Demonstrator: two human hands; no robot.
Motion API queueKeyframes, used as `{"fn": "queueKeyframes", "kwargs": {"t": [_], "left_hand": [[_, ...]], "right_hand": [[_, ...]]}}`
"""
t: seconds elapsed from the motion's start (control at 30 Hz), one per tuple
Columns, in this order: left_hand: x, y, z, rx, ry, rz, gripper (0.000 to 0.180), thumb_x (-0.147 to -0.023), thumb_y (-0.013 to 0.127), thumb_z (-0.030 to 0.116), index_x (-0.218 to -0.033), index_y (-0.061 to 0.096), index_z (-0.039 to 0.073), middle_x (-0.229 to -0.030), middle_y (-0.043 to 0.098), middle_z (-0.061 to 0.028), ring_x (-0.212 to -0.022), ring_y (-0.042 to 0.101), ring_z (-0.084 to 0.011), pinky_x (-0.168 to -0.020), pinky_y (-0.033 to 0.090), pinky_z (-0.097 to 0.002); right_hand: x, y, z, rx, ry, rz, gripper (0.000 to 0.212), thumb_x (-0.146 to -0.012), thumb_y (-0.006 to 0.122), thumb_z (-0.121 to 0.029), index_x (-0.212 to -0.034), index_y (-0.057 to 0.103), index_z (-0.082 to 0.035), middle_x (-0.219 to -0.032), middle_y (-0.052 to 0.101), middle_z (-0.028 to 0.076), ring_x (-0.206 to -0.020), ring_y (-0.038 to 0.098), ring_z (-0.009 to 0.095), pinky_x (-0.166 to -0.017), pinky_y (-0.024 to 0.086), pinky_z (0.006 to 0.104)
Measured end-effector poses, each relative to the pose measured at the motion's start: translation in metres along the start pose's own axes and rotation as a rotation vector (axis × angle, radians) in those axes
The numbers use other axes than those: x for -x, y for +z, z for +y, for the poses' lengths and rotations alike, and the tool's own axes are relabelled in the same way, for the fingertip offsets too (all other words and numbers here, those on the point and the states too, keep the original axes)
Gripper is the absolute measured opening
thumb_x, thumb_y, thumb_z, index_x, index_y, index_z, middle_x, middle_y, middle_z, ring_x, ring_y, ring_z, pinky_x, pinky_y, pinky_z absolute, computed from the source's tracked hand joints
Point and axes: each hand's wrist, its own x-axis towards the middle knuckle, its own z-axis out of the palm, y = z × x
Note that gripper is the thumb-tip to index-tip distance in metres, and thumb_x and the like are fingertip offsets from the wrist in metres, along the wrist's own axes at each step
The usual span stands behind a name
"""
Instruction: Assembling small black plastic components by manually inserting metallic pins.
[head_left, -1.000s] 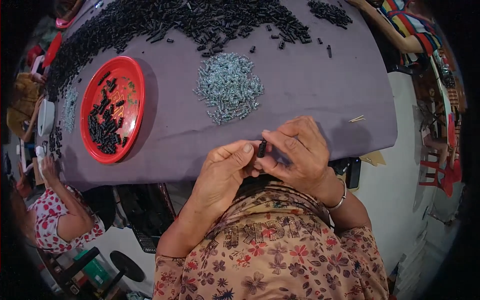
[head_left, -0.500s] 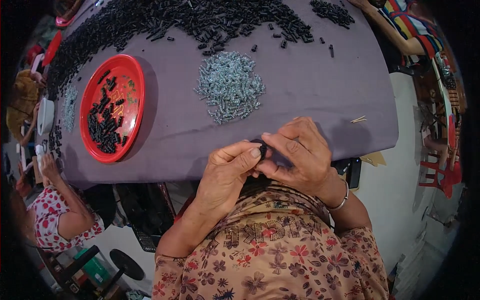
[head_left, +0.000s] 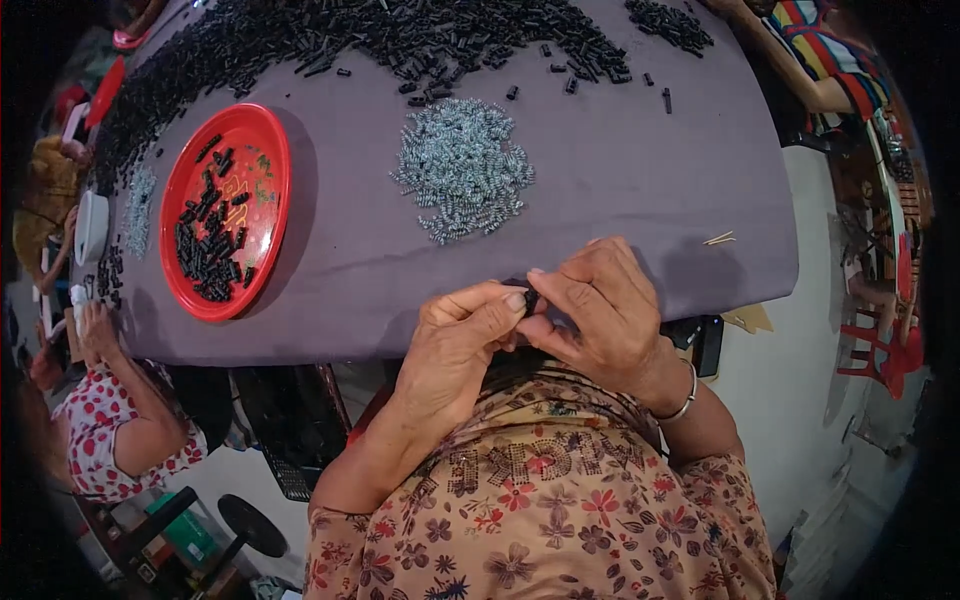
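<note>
Just over the table's near edge, my two hands meet around a small black plastic part (head_left: 530,298). My left hand (head_left: 462,335) pinches it between thumb and fingertips. From the other side, my right hand (head_left: 602,312) closes thumb and forefinger on the same part. My fingers cover most of it, so its full shape is hidden. Beyond my hands lies a heap of small silvery coil springs (head_left: 462,170). To the left, a red oval plastic tray (head_left: 272,190) holds many black ribbed parts (head_left: 208,250).
A big pile of black plastic parts (head_left: 420,40) spreads along the far side; a smaller heap (head_left: 668,25) lies far right. Thin pale sticks (head_left: 719,239) rest on the cloth-covered table (head_left: 620,190). Co-workers sit at left (head_left: 130,430) and far right (head_left: 820,70). A white container (head_left: 92,228) stands at left.
Both hands keep their grip on the black part, with only slight finger movement. The view has shifted a little. At left, the co-worker's hand has moved slightly.
</note>
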Motion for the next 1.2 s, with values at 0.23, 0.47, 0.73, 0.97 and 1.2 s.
{"fn": "queueKeyframes", "kwargs": {"t": [0.23, 0.47, 0.73, 0.97, 1.2], "left_hand": [[0.000, -0.004, -0.002, 0.016, -0.004, -0.012, 0.013, -0.090, 0.059, 0.010, -0.091, 0.067, 0.000, -0.080, 0.063, -0.0010, -0.070, 0.053, -0.0063, -0.064, 0.041, -0.0210], [0.001, -0.004, -0.002, -0.017, 0.013, -0.004, 0.013, -0.090, 0.059, 0.011, -0.092, 0.067, 0.001, -0.080, 0.063, 0.0005, -0.070, 0.051, -0.0051, -0.066, 0.041, -0.0203], [0.001, -0.002, -0.003, -0.137, 0.097, -0.016, 0.015, -0.092, 0.057, 0.013, -0.087, 0.066, 0.002, -0.076, 0.059, 0.0028, -0.067, 0.047, -0.0039, -0.064, 0.040, -0.0203], [0.005, 0.000, 0.003, -0.063, 0.077, -0.047, 0.024, -0.096, 0.050, 0.019, -0.095, 0.063, -0.002, -0.077, 0.059, -0.0001, -0.068, 0.049, -0.0062, -0.065, 0.041, -0.0225], [0.001, 0.000, -0.001, -0.007, 0.087, -0.099, 0.032, -0.098, 0.046, 0.023, -0.103, 0.061, -0.005, -0.083, 0.061, -0.0043, -0.071, 0.052, -0.0098, -0.069, 0.043, -0.0244]], "right_hand": [[0.003, 0.006, -0.002, -0.014, 0.014, 0.015, 0.033, -0.066, 0.075, -0.013, -0.091, 0.061, 0.004, -0.075, 0.051, 0.009, -0.065, 0.052, 0.024, -0.058, 0.040, 0.0369], [0.004, 0.015, -0.006, -0.039, 0.018, 0.043, 0.029, -0.061, 0.070, 0.000, -0.086, 0.056, 0.007, -0.076, 0.048, 0.012, -0.065, 0.050, 0.026, -0.057, 0.040, 0.0372], [0.006, 0.027, -0.007, -0.104, 0.008, 0.091, 0.029, -0.061, 0.068, 0.002, -0.086, 0.054, 0.006, -0.077, 0.049, 0.014, -0.067, 0.052, 0.028, -0.059, 0.043, 0.0376], [0.005, 0.019, -0.013, -0.151, 0.157, 0.136, 0.031, -0.063, 0.073, -0.003, -0.089, 0.056, 0.001, -0.072, 0.052, 0.009, -0.066, 0.054, 0.026, -0.060, 0.044, 0.0359], [0.009, 0.015, -0.008, -0.189, 0.200, 0.148, 0.036, -0.061, 0.077, -0.008, -0.090, 0.057, -0.001, -0.066, 0.052, 0.005, -0.061, 0.053, 0.023, -0.058, 0.043, 0.0342]]}}
